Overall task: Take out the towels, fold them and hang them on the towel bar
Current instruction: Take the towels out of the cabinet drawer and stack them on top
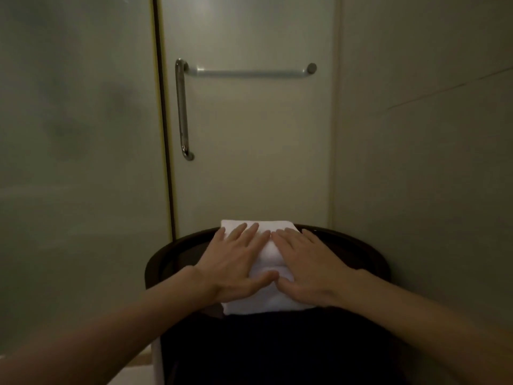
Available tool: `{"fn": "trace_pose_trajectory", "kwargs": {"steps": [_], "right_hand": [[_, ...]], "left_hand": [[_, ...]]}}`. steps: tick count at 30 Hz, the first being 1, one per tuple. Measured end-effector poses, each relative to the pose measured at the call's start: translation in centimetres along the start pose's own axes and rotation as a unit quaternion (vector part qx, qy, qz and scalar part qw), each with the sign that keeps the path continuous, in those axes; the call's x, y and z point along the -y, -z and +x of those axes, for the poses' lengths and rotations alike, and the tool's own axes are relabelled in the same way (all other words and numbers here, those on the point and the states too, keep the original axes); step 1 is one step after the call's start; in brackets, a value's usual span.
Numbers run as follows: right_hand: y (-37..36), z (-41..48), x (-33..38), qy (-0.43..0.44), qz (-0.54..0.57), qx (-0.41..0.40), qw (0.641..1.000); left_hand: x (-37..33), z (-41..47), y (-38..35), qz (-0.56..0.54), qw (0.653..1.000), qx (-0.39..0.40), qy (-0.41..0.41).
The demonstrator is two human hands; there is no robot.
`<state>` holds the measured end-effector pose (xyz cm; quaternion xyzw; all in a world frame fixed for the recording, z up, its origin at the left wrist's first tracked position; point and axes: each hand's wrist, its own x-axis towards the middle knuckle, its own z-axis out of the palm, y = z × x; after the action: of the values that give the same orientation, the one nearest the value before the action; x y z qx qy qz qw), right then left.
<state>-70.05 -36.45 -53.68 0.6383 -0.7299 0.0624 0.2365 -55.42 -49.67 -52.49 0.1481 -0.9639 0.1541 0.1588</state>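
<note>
The left hand point(236, 263) and right hand point(312, 266) lie flat, fingers straight and spread, side by side with thumbs almost touching, pressing on a folded white towel point(268, 301). The towel rests across a dark round-rimmed container point(361, 247). Beyond it, a horizontal towel bar point(249, 73) crosses a frosted door point(249, 151).

A folded white towel point(273, 257) is pressed flat under both grips. The left grip point(238, 262) and the right grip point(308, 262) are laid on it side by side, with fingers straight and thumbs almost touching. The towel is carried by a dark rounded container point(155, 259) beneath the grips. Beyond and above the grips, a bare horizontal towel bar point(247, 73) is seen on a pale door point(255, 151), with a vertical handle point(181, 109) beside its left end.
</note>
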Motion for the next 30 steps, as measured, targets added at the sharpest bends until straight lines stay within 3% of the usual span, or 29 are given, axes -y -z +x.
{"fn": "trace_pose_trajectory", "kwargs": {"steps": [9,21,27,30], "right_hand": [[-2.0,-0.8,-0.1,0.004,-0.010,0.003,1.000],[1.1,-4.5,1.4,-0.013,0.011,-0.004,1.000],[3.6,-9.8,4.4,-0.040,0.124,-0.035,0.991],[3.1,-13.5,7.2,-0.009,0.147,-0.046,0.988]], "left_hand": [[-0.7,-0.1,-2.2,0.037,0.999,-0.023,0.001],[-1.2,-3.0,0.9,0.035,0.998,-0.017,-0.049],[-1.0,-4.5,0.0,0.036,0.997,0.015,-0.062],[-1.5,-4.3,-1.3,0.080,0.995,0.041,-0.052]]}}
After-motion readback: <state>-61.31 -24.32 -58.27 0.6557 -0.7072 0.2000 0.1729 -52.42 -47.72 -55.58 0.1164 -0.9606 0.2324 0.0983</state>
